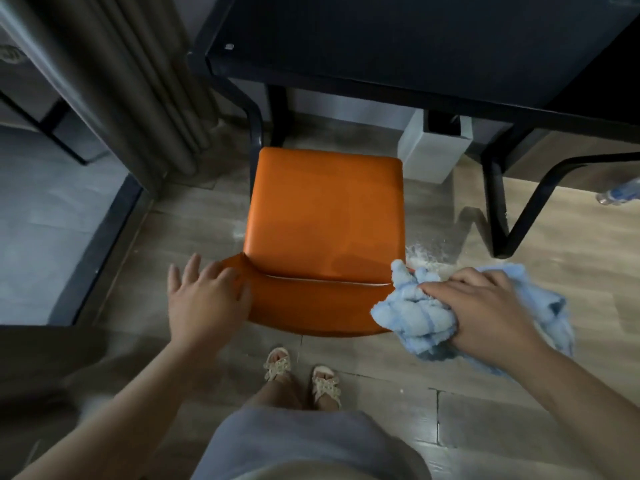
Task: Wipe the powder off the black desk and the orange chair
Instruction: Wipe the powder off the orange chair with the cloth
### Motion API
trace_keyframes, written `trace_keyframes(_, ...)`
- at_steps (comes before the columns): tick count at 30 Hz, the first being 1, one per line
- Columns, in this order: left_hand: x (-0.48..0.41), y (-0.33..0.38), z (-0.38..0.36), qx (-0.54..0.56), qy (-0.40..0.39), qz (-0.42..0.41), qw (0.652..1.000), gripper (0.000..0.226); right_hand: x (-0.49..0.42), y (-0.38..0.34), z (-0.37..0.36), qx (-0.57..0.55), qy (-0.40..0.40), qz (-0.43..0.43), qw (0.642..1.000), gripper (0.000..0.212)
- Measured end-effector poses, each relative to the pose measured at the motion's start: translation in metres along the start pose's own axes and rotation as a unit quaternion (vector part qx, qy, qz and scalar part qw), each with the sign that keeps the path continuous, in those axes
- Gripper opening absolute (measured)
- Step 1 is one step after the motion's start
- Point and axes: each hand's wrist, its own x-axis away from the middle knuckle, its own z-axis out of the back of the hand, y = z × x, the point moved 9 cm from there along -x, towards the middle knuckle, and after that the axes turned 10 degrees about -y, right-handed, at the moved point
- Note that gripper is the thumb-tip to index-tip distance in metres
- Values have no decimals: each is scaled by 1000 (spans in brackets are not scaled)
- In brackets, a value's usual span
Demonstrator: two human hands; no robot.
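Observation:
The orange chair (323,209) stands in front of me, its seat pushed toward the black desk (398,39) at the top. My left hand (204,297) rests with spread fingers on the left end of the chair's backrest. At the backrest's right end my right hand (485,311) grips a bunched light-blue cloth (412,317). The cloth touches the chair's right corner. White powder (427,258) lies on the floor just right of the seat.
A white box (433,150) sits under the desk beside its black metal legs (498,209). Grey curtains (138,98) hang at the left over a dark floor threshold. A plastic bottle (620,195) lies at the far right. My feet in sandals (301,375) stand behind the chair.

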Motion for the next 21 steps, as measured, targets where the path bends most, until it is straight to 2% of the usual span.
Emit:
trace_keyframes(3,-2,3,4,52,27,-21,998,31,-9,-34,5,9,9,37,999,48)
trace_keyframes(7,0,-13,18,168,63,-26,983,16,-35,-114,9,-12,43,102,994,57)
trace_keyframes(10,4,-14,19,214,77,-113,967,21,-56,-157,8,-25,52,83,995,59)
trace_keyframes(12,2,-23,16,257,69,-131,955,24,-57,-155,6,-27,48,83,995,57)
trace_keyframes(13,-1,-29,13,277,59,-128,950,26,-55,-142,2,-34,21,76,996,56)
trace_keyframes(16,-17,-45,-6,345,-29,-102,933,28,-35,-77,-11,-3,-90,-26,996,60)
trace_keyframes(18,-25,-52,-23,423,-113,-73,896,21,-29,-60,-17,26,-143,-82,986,63)
trace_keyframes(21,-25,-51,-36,564,-190,-44,802,19,-55,-118,-16,-19,-121,-24,992,52)
